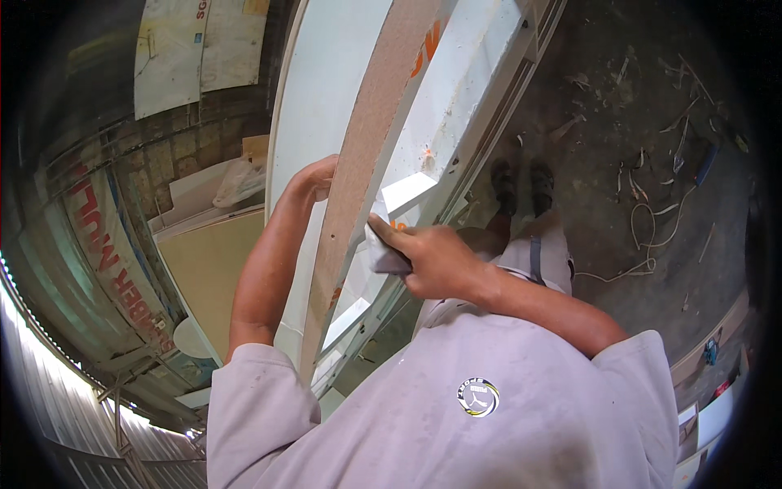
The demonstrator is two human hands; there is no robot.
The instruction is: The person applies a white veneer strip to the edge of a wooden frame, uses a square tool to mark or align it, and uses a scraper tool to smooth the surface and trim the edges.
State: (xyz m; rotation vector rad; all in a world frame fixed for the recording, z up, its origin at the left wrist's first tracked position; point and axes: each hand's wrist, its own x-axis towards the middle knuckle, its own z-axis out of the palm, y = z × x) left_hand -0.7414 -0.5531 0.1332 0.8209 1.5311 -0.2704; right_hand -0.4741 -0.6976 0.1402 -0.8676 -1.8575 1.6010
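Observation:
A long, narrow brown board edge point(346, 163) runs upright through the middle of the view, with a white face on its right side. My left hand point(319, 175) reaches to the board's left side, bent at the wrist, and its fingers are mostly hidden behind the edge. On the other side my right hand point(440, 261) is closed round a pale grey block point(386, 251). The block is at the board's white face, close to the brown edge, with my thumb or a finger stretched along its top. I cannot tell whether the block touches the board.
White panels point(468, 90) with cross pieces stand right of the board. A large white sheet point(326, 81) lies left of it. Beyond are a tan panel point(212, 269) and a plastic bag point(239, 182). A loose cable point(643, 236) and scraps lie on the dark floor point(603, 147).

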